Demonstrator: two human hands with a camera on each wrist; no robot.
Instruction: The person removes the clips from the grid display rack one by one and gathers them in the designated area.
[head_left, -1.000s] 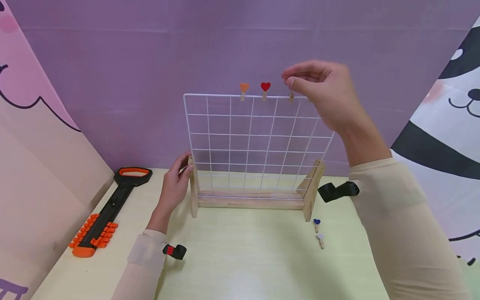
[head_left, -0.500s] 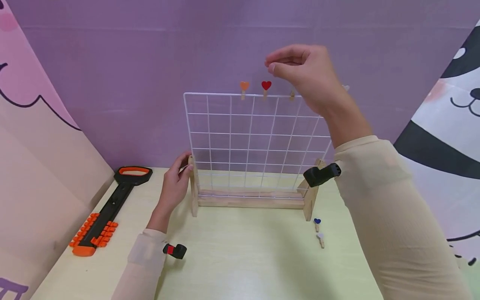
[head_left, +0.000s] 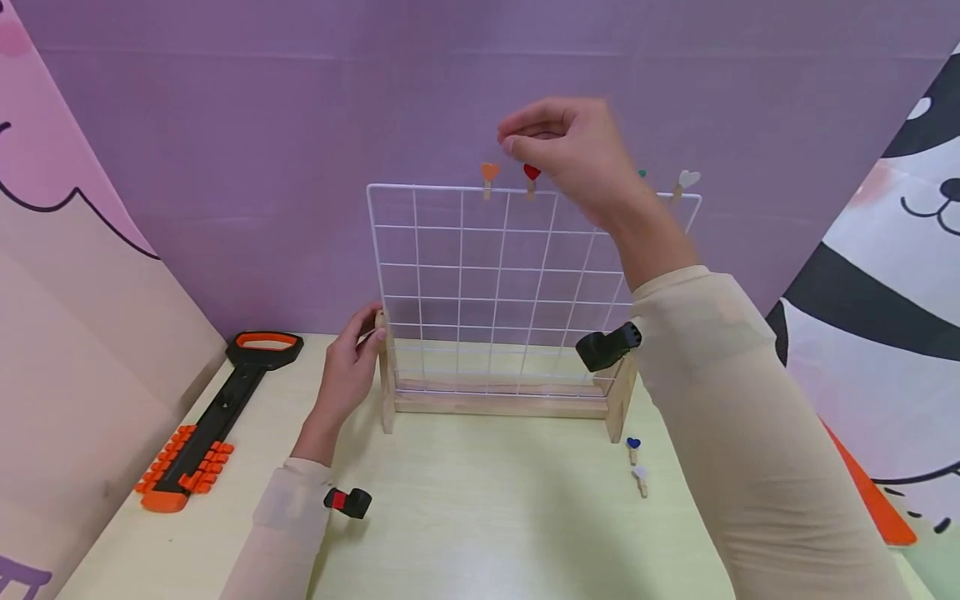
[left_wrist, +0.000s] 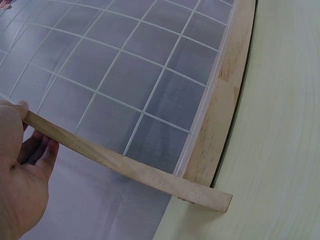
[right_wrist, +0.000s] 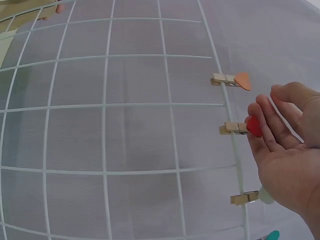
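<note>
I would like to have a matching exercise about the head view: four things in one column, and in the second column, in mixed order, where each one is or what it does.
Things:
1. left hand
2. orange heart clip
3. blue heart clip
4. black-and-orange tool

Places or actions:
A. lies along the left side of the table
B. is fastened to the top wire of the white grid
C. grips the side piece of the wooden stand
D. lies loose near the stand's right foot

Right pairs: 1-C, 2-B, 3-D, 4-A
</note>
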